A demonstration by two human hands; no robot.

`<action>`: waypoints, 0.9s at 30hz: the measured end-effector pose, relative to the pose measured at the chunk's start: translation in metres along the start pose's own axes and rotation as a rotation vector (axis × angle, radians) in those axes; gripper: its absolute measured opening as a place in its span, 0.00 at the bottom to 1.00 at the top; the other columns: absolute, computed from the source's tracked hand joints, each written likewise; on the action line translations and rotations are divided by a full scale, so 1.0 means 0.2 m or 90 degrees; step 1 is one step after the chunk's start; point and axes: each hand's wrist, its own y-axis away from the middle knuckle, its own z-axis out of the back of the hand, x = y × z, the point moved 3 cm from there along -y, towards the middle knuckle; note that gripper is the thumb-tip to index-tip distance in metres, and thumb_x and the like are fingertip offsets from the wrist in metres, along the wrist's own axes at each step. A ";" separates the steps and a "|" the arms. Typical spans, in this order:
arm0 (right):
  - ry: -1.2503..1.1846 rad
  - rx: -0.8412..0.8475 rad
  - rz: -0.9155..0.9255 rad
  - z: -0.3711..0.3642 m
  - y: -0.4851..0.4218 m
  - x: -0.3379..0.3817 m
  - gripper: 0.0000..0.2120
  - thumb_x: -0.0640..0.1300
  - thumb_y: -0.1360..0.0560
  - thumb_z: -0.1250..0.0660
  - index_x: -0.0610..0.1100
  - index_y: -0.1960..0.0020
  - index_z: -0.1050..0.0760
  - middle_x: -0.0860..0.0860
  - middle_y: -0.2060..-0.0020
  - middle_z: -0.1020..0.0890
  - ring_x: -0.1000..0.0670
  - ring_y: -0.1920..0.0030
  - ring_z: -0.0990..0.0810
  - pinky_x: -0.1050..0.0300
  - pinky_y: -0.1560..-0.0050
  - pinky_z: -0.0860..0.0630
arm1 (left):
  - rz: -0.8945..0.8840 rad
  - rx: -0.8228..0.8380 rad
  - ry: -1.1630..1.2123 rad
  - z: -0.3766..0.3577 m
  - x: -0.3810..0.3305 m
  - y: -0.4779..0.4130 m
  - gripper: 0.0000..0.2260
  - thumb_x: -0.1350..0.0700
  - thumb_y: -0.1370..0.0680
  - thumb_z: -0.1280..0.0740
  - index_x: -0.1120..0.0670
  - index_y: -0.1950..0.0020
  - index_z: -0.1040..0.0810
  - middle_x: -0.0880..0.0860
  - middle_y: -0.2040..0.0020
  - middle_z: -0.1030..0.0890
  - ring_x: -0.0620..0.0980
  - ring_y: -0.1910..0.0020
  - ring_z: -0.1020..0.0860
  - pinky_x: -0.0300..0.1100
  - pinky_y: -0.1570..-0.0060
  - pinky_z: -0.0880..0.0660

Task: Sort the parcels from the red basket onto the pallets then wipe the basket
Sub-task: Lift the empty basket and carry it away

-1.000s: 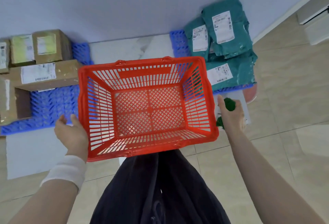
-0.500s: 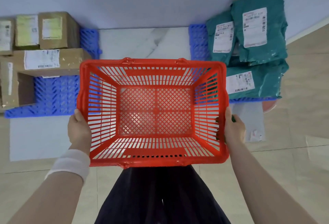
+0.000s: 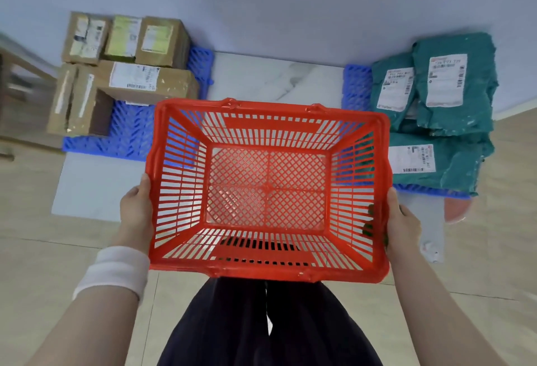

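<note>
Risk: red basket [image 3: 267,191], empty and held above the floor [image 3: 58,249] in front of the blue pallets [image 3: 128,136], slips or tilts. Side rims are clasped by left hand [image 3: 136,208] and right hand [image 3: 402,226]. Green cloth [image 3: 368,227], apparently bunched under the right fingers, likely weakens that hold.

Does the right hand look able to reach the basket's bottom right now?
Probably not yet: the right hand and left hand both grip the red basket by its sides. Its open top is unblocked, though.
</note>
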 end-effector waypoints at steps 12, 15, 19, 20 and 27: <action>0.000 0.041 0.183 -0.15 0.55 0.18 0.32 0.70 0.32 0.39 0.39 0.61 0.23 0.52 0.70 0.22 0.54 0.68 0.24 0.57 0.63 0.28 | -0.054 -0.092 0.170 0.73 0.14 0.19 0.17 0.41 0.24 0.40 0.51 0.65 0.25 0.44 0.77 0.21 0.39 0.79 0.23 0.31 0.84 0.30; 0.016 0.048 0.242 -0.23 0.80 0.23 0.41 0.75 0.39 0.41 0.36 0.55 0.22 0.42 0.60 0.17 0.44 0.59 0.19 0.48 0.52 0.23 | -0.027 -0.065 0.245 1.03 0.24 0.22 0.18 0.38 0.25 0.40 0.51 0.60 0.22 0.48 0.67 0.17 0.46 0.71 0.18 0.40 0.72 0.24; -0.011 0.103 0.267 -0.39 1.14 0.31 0.42 0.76 0.44 0.36 0.38 0.55 0.21 0.44 0.59 0.16 0.41 0.56 0.18 0.41 0.50 0.22 | -0.029 -0.074 0.332 1.46 0.36 0.24 0.21 0.37 0.26 0.40 0.53 0.52 0.21 0.54 0.55 0.17 0.53 0.58 0.18 0.49 0.56 0.22; -0.005 0.116 0.279 -0.44 1.23 0.32 0.40 0.75 0.43 0.36 0.38 0.56 0.21 0.47 0.61 0.17 0.45 0.60 0.18 0.45 0.53 0.22 | -0.026 -0.080 0.338 1.56 0.37 0.24 0.22 0.36 0.26 0.40 0.53 0.50 0.21 0.56 0.53 0.17 0.55 0.55 0.18 0.52 0.52 0.22; 0.024 0.138 0.397 -0.84 1.77 0.45 0.38 0.73 0.36 0.40 0.36 0.61 0.22 0.46 0.68 0.19 0.46 0.64 0.21 0.48 0.55 0.23 | -0.055 -0.257 0.367 2.16 0.34 0.17 0.26 0.37 0.25 0.40 0.58 0.44 0.24 0.58 0.48 0.21 0.56 0.51 0.21 0.51 0.47 0.25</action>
